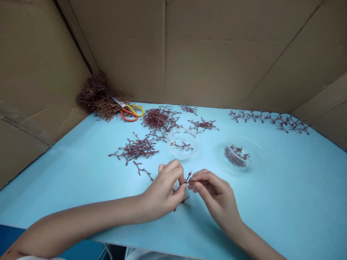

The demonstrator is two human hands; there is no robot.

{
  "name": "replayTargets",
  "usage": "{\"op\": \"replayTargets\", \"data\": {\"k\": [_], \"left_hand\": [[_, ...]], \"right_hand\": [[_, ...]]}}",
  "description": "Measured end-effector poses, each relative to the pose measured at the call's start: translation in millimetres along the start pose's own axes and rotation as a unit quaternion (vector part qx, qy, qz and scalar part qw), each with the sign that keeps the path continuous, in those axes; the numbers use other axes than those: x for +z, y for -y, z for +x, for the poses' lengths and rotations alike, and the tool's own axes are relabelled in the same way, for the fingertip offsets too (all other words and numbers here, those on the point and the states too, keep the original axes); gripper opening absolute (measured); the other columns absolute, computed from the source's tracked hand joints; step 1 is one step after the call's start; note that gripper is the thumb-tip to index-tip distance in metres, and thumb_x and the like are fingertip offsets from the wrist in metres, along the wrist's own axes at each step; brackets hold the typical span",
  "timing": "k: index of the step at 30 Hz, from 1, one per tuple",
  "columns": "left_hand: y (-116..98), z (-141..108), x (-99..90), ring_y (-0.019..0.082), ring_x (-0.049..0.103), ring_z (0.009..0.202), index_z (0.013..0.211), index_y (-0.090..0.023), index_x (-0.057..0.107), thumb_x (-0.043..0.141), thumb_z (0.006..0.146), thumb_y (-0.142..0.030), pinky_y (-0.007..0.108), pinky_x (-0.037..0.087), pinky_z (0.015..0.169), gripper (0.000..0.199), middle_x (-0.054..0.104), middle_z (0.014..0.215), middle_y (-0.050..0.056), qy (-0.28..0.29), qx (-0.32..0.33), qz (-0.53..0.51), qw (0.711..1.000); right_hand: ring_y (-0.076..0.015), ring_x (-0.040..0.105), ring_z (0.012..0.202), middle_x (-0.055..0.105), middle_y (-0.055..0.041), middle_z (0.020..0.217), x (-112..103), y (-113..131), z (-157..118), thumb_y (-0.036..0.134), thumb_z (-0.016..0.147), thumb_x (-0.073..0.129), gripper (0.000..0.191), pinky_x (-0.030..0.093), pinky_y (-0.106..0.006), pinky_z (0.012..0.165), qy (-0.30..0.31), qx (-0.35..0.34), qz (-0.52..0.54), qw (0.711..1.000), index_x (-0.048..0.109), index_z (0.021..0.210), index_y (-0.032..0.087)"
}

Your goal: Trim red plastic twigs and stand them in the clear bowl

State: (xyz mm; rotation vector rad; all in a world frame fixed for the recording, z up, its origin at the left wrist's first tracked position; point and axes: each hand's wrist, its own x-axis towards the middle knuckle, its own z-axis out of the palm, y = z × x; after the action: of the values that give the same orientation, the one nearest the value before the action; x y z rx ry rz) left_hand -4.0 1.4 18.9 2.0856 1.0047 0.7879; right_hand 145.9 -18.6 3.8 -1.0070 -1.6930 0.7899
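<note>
Hands point(191, 191) pinching brown twig point(188, 179) (forked), blue table point(284, 187)

Brown twig point(187, 181) between both hands point(165, 189)

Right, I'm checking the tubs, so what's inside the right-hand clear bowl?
Inside the right-hand clear bowl, a few brown twig pieces lie by a dark, grainy-looking mass. Whatever is beneath that mass's surface is covered.
</note>
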Motion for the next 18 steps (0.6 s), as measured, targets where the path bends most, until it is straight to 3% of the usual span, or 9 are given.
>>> {"op": "replayTargets", "data": {"k": [4,7,12,18], "left_hand": [[-3,3,-9.5,0.012,0.041,0.068,0.061,-0.017,0.037,0.041,0.072,-0.011,0.023,0.031,0.063,0.013,0.038,0.071,-0.001,0.02,-0.034,-0.098,0.994],[-4,4,-11.2,0.012,0.04,0.066,0.06,-0.016,0.038,0.041,0.072,-0.012,0.023,0.031,0.061,0.013,0.038,0.07,-0.001,0.051,-0.059,-0.141,0.987],[-1,4,-7.4,0.012,0.04,0.067,0.062,-0.016,0.039,0.042,0.073,-0.017,0.024,0.03,0.061,0.012,0.038,0.072,-0.001,0.083,-0.07,-0.167,0.98],[-2,1,-6.1,0.014,0.038,0.069,0.064,-0.017,0.036,0.039,0.074,-0.016,0.027,0.027,0.066,0.011,0.037,0.073,-0.001,0.09,-0.046,-0.118,0.988]], "right_hand": [[-0.0176,0.054,0.082,0.055,-0.0076,0.091,-16,0,6,0.021,0.073,0.057,0.031,0.05,-0.028,0.06,0.031,-0.13,-0.106,0.985,0.048,0.102,0.023],[-0.0167,0.055,0.084,0.057,-0.0077,0.091,-21,-1,8,0.016,0.074,0.056,0.033,0.049,-0.028,0.066,0.064,-0.186,-0.144,0.97,0.046,0.105,0.023],[-0.012,0.058,0.07,0.06,-0.0045,0.076,-18,1,7,0.008,0.075,0.053,0.019,0.049,-0.021,0.06,0.066,-0.188,-0.132,0.971,0.051,0.089,0.019],[-0.0099,0.058,0.063,0.06,-0.0025,0.069,-14,3,5,0.002,0.072,0.053,0.016,0.048,-0.019,0.055,0.038,-0.129,-0.045,0.99,0.052,0.072,0.018]]}}
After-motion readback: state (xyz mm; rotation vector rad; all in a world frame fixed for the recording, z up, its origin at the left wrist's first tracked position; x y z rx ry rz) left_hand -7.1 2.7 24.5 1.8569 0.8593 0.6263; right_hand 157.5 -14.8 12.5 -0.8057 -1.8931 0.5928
